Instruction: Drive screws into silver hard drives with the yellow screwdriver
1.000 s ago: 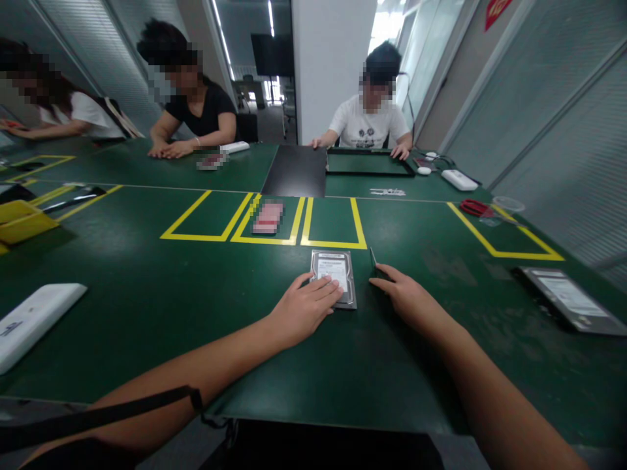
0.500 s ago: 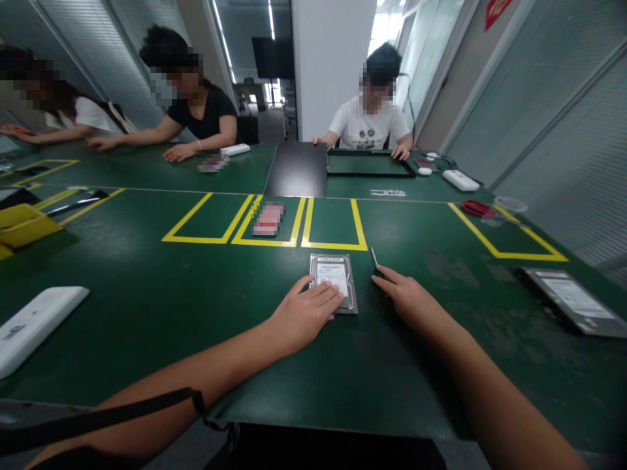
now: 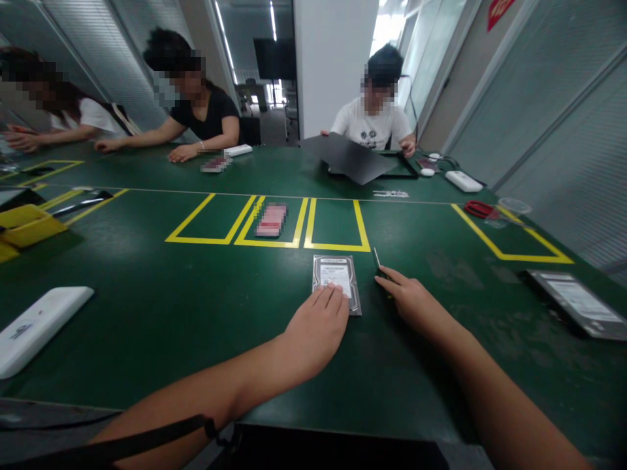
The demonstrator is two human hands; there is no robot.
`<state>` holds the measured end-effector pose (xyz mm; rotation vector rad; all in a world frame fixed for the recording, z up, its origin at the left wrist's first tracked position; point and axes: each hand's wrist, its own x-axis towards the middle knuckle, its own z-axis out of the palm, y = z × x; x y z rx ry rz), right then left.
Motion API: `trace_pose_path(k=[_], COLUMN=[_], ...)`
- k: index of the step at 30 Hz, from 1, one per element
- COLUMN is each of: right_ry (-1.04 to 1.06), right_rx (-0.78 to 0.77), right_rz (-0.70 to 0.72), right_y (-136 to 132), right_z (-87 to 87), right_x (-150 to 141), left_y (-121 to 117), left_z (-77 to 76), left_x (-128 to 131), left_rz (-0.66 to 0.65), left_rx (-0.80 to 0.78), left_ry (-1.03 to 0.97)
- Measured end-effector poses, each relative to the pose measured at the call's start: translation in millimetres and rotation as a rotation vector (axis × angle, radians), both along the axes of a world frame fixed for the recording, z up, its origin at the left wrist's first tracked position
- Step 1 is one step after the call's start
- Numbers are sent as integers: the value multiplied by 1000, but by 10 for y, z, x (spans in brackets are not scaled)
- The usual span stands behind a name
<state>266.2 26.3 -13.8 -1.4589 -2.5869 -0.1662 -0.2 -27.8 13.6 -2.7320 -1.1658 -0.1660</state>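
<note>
A silver hard drive (image 3: 336, 262) with a white label lies flat on the green table in front of me. My left hand (image 3: 321, 320) covers its near part, fingers together on the label and closed over the near edge; the thumb is hidden. Just right of the drive, my right hand (image 3: 404, 294) is closed on a slim tool that looks like a screwdriver (image 3: 376, 257). Its thin metal shaft points up and away, apart from the drive, and most of its handle is hidden by the fingers.
A second drive-like unit (image 3: 578, 300) lies far right, a white power bank (image 3: 42, 329) left, yellow bins (image 3: 32, 222) beyond. Yellow tape (image 3: 337, 247) outlines rectangles; a pink item (image 3: 271, 220) sits in one. Across, a person in white (image 3: 367, 121) handles a dark panel (image 3: 350, 156); two others sit left.
My left hand has shifted nearer, drawing its fingers together on the drive. My right hand stays beside it with the tool. Across the table, the dark panel has been lifted and moved right over the frame.
</note>
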Motion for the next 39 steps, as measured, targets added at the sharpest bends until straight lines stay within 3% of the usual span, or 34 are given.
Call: trace_pose_path(k=[5, 15, 39], right_ry=[5, 21, 1], right_rx=[-1, -20, -43], right_rz=[-9, -35, -26], right_y=[16, -32, -107], right_z=[-21, 73, 71], right_x=[25, 52, -31], left_y=[54, 102, 94], left_z=[-53, -186, -208], left_x=[10, -55, -64], left_rz=[28, -33, -21], left_rx=[47, 162, 190], left_ry=[-97, -87, -112])
